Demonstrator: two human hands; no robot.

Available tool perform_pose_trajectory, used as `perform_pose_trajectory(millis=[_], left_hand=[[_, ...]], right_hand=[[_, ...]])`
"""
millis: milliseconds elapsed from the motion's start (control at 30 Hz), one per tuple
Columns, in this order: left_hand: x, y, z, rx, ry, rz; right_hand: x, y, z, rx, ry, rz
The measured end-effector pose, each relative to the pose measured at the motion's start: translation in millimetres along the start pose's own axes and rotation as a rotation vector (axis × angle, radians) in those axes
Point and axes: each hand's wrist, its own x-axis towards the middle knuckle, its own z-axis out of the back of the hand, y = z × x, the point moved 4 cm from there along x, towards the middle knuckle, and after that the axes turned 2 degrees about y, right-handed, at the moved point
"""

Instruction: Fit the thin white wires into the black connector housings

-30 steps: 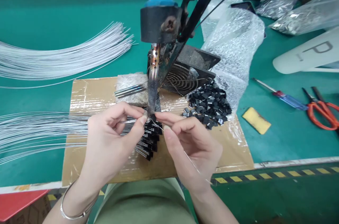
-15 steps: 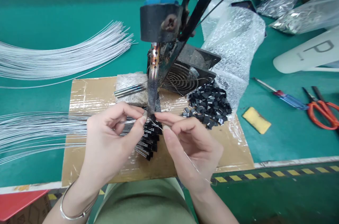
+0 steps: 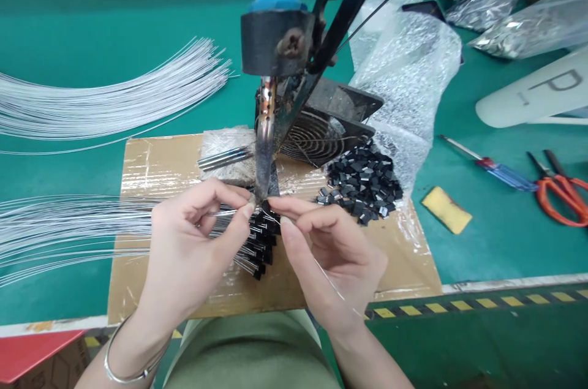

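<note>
A soldering iron (image 3: pixel 265 150) with a blue handle is clamped tip-down over the cardboard. At its tip, my left hand (image 3: pixel 197 248) pinches the end of a thin wire between thumb and forefinger. My right hand (image 3: pixel 333 254), just right of the tip, pinches a strand of solder wire (image 3: pixel 331 283) that trails back across the palm. Fingertips and the iron partly hide the joint between them. Beneath the hands lies a bundle of pale wires (image 3: pixel 133 217) with black connectors (image 3: pixel 260 251) on their ends.
Loose small black parts (image 3: pixel 365 181) are heaped on the cardboard (image 3: pixel 390 260), beside a fan (image 3: pixel 316 135). Metal rods (image 3: pixel 225 158) lie behind my left hand. At right are a yellow sponge (image 3: pixel 446 209), screwdriver (image 3: pixel 505 173) and orange-handled scissors (image 3: pixel 558 196). More wires (image 3: pixel 160 98) lie at left.
Both hands stay almost still at the iron's tip. My right fingertips have shifted very slightly left, towards the tip.
</note>
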Motion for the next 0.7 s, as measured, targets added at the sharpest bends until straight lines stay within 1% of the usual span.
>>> perform_pose_trajectory(millis=[100,267,400,700], left_hand=[[0.0,-1.2,0.4,0.009,-0.016,0.005],[0.3,-1.5,0.2,-0.002,-0.010,-0.007],[0.4,-1.2,0.4,0.003,-0.016,-0.009],[0.2,1.3,1.1,0.009,0.006,-0.004]], right_hand=[[-1.4,-0.8,-0.4,0.008,-0.012,0.008],[-2.4,-1.9,-1.4,0.002,-0.015,-0.008],[-1.7,-0.8,-1.0,0.023,-0.014,0.016],[-1.5,-2.5,-1.1,0.002,-0.015,0.013]])
